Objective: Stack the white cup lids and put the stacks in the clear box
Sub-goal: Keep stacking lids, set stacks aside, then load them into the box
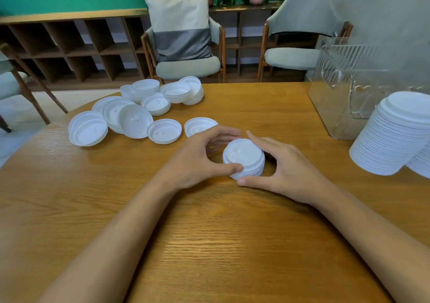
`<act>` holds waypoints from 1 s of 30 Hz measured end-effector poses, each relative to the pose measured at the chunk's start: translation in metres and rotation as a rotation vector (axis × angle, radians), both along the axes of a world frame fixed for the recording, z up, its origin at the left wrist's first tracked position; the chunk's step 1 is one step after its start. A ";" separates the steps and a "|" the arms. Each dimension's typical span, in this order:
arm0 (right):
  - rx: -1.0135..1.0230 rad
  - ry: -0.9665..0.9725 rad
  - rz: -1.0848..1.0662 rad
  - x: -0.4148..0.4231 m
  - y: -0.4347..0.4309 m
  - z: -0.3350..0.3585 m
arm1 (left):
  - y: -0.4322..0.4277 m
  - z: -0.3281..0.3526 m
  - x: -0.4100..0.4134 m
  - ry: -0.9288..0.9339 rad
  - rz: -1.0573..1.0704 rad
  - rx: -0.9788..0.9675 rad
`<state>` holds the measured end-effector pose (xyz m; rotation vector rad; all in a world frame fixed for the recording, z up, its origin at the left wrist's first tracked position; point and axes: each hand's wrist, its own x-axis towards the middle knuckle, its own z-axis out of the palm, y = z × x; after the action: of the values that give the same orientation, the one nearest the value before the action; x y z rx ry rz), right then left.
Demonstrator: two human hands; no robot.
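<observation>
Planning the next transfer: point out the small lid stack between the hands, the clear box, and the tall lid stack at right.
small lid stack (243, 155): head view, on the top lid's flat face.
clear box (330, 98): head view, on its ribbed left wall.
tall lid stack (393, 144): head view, midway up its side.

The surface (209, 244) is grained wood with a soft sheen, the lids (243, 157) are smooth, matt white plastic, and the box (344, 88) at its right edge is clear ribbed plastic.

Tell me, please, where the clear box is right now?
In the head view, the clear box stands on the table at the far right, just behind the tall lid stack.
</observation>
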<state>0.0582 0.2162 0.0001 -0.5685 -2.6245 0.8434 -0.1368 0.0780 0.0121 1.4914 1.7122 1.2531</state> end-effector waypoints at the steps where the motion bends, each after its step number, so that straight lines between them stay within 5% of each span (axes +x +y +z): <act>1: -0.001 0.002 -0.003 0.000 0.000 0.000 | 0.000 0.000 -0.001 -0.008 -0.008 -0.009; 8: -0.028 0.016 -0.027 0.000 -0.004 0.003 | -0.002 -0.002 -0.002 0.050 -0.041 -0.019; 11: -0.033 0.015 -0.033 0.000 -0.004 0.004 | 0.000 -0.004 0.000 0.153 0.120 0.112; 14: -0.019 -0.001 -0.046 0.001 -0.005 0.004 | -0.001 -0.006 -0.012 0.409 0.358 0.260; 19: -0.029 -0.008 -0.042 0.001 -0.004 0.004 | -0.001 -0.013 -0.031 0.758 0.398 0.062; 30: -0.017 -0.014 -0.043 0.001 -0.003 0.002 | -0.001 -0.005 -0.021 0.529 0.460 0.217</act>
<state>0.0595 0.2134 0.0017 -0.6354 -2.6106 0.8521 -0.1579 0.0767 0.0066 1.7256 2.4372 1.3848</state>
